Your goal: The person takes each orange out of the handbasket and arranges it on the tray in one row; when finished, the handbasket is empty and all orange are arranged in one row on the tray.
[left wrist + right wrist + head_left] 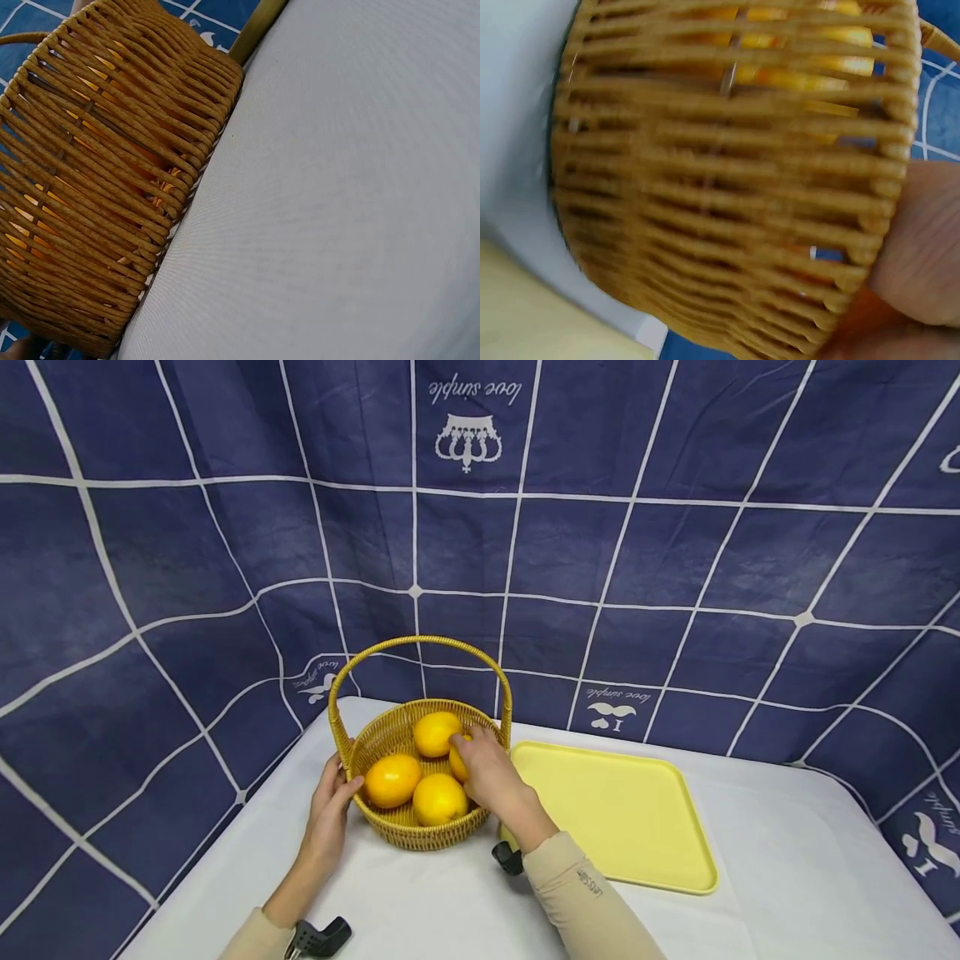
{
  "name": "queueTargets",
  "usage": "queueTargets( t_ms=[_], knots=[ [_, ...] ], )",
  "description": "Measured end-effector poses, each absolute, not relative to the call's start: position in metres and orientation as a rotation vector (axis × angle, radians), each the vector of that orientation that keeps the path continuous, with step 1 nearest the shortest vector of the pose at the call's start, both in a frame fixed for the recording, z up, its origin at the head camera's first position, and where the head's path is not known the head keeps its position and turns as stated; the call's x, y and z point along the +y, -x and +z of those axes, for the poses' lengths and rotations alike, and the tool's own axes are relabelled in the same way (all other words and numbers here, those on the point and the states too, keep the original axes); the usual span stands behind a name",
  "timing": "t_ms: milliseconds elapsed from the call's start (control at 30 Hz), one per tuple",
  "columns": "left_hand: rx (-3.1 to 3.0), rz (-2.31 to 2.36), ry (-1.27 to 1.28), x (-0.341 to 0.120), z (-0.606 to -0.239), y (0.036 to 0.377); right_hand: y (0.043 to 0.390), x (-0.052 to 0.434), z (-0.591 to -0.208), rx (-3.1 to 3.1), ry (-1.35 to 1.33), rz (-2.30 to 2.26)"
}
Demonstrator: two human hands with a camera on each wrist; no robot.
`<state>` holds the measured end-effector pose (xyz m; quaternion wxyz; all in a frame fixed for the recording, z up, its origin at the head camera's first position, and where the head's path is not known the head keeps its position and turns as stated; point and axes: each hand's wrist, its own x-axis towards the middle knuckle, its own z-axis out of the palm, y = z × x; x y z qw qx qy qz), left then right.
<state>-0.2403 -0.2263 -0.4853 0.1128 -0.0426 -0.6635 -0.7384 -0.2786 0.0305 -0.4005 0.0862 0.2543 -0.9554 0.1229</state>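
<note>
A round wicker basket (420, 837) with a tall arched handle stands on the white table, holding several yellow-orange lemons (393, 781). My left hand (327, 806) holds the basket's left side, its thumb over the rim and its fingers along the outer wall. Reaching over the right rim, my right hand (491, 770) grips a lemon (459, 758) inside the basket, partly hidden by the fingers. Woven strands fill much of the left wrist view, where the basket wall (112, 165) meets the cloth. In the right wrist view, part of the right hand (926, 247) shows beside the rim.
A yellow rectangular tray (630, 810) lies right of the basket, its left edge close to it. White cloth (795, 835) covers the table. A dark blue curtain (570, 552) with white lines hangs behind and to the left.
</note>
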Motion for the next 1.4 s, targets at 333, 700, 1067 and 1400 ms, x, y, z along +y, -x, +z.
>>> queueTargets(
  t_ms=[333,700,1067,1400],
  knots=[
    [-1.944,-2.165,0.144,-0.226,-0.486,0.239,0.275,0.039,-0.397,-2.811,-0.829,0.485],
    [-1.978,-2.135,0.143,-0.224,-0.487,0.239,0.246,0.056,-0.377,-2.639,-0.727,0.965],
    [-1.994,-2.132,0.156,-0.225,-0.487,0.239,0.213,0.098,-0.342,-2.527,-0.491,1.205],
    [-1.983,-2.111,0.162,-0.224,-0.486,0.241,0.227,0.129,-0.343,-2.476,-0.204,1.127]
  ],
)
